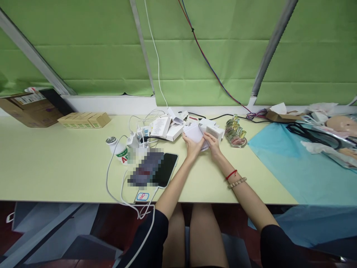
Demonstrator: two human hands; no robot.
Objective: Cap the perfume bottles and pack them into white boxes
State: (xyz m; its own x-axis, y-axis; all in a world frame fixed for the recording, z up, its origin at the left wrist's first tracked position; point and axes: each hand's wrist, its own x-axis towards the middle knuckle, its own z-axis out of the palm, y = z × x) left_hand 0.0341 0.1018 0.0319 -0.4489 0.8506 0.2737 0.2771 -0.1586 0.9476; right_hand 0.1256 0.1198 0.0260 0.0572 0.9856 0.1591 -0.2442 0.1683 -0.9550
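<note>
Between my two hands is a folded piece of white card (193,131), which looks like an opened small carton. My left hand (193,147) grips its lower left part, thumb on top. My right hand (212,144) pinches its right side, close to the left fingertips. Just beyond the right fingers is a small white box (214,131); I cannot tell whether they touch it. Several more white cartons, some open, lie in a pile behind the hands, among them a printed one (160,127). Glass bottles with yellowish caps (235,133) stand to the right.
Left of my arms lie a phone (167,169), a white can (118,150), plugs and looping white cables (106,178). Tan boxes (83,120) and a cardboard box (33,111) sit at the back left. A blue sheet (281,160) covers the right side, with a mannequin-like head (341,124) there.
</note>
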